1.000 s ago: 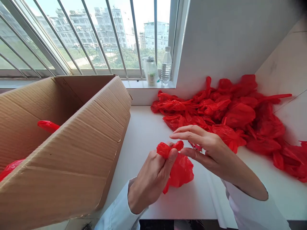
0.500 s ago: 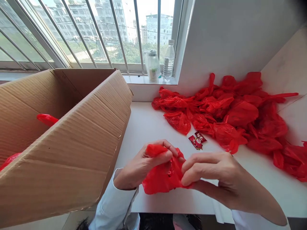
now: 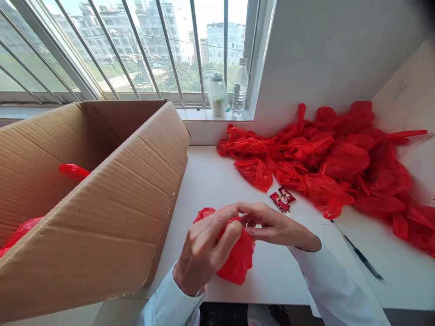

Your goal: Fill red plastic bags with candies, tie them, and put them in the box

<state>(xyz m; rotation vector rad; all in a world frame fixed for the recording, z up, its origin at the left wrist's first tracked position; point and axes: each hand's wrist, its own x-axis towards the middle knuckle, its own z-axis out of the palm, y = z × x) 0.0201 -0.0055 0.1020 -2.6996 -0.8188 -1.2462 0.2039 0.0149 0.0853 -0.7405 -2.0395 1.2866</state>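
A red plastic bag [image 3: 238, 260] is bunched up between my two hands, just above the white table near its front edge. My left hand [image 3: 209, 246] is closed on the bag from the left, its fingers curled over the upper part. From the right, my right hand [image 3: 268, 224] pinches the bag's top, close to the left fingertips. What the bag holds, if anything, is hidden. Beyond my hands, small dark red wrapped packets [image 3: 282, 199] lie on the table.
An open cardboard box [image 3: 136, 194] with red bags inside stands at the left. Many red plastic bags [image 3: 343, 158] are heaped at the back right. A pen [image 3: 363, 260] and white paper [image 3: 335, 253] lie at the right. A water bottle [image 3: 239, 90] and bagged jar [image 3: 217, 96] stand on the windowsill.
My left hand has turned over, back now upward. My right hand has drawn in to the bag's top, uncovering the pen. The bag's lower part now hangs further right.
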